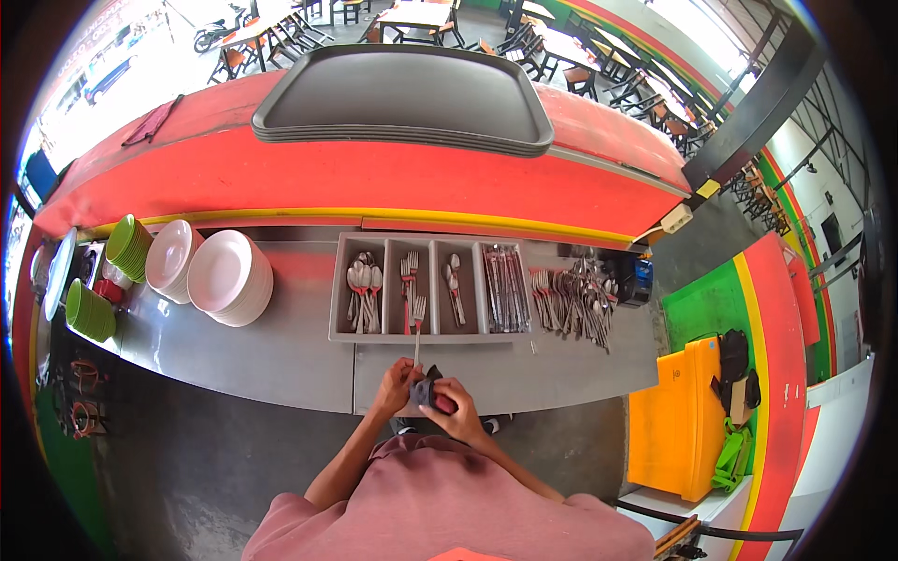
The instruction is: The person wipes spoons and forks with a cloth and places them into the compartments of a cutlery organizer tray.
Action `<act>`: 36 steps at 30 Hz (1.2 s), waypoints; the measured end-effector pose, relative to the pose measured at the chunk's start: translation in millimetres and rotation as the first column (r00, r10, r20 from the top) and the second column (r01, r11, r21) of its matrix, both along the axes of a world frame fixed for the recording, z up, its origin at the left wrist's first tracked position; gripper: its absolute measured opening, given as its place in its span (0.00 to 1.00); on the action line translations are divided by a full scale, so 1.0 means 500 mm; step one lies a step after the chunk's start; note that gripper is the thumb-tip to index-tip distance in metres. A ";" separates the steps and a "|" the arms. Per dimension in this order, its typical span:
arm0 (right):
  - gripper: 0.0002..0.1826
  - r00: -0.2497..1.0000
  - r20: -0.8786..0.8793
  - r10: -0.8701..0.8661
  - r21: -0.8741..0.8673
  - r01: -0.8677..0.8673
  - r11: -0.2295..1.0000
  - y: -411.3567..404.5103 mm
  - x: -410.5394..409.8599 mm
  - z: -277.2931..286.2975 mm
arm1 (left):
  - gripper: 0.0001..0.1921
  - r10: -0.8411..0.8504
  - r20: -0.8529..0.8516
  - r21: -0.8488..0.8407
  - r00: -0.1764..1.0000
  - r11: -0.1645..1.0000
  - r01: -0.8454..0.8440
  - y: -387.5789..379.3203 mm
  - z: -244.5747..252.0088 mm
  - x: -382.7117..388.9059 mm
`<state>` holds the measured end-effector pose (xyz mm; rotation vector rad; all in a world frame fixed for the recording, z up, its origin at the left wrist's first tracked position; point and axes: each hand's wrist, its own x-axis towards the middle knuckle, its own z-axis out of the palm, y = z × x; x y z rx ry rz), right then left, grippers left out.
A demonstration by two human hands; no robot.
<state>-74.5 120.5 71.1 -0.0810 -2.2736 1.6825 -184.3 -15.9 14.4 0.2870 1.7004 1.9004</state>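
My left hand grips the handle end of a metal fork, whose tines point away from me over the front edge of a grey cutlery tray. In my right hand is a bunched dark cloth, close beside the fork's handle. The tray has several compartments. From left to right they hold spoons, forks, a few teaspoons and a dense row of wrapped cutlery. Loose forks and spoons lie in a heap on the steel counter, right of the tray.
Stacked pale bowls and green bowls stand on the left of the steel counter. Dark serving trays are piled on the red ledge beyond. An orange container stands at the right.
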 end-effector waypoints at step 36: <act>0.19 0.934 -0.072 -0.351 -0.147 0.338 0.929 0.161 -0.204 0.040 | 0.16 0.159 -0.069 -0.113 0.985 0.980 -0.167 -0.060 -0.055 0.099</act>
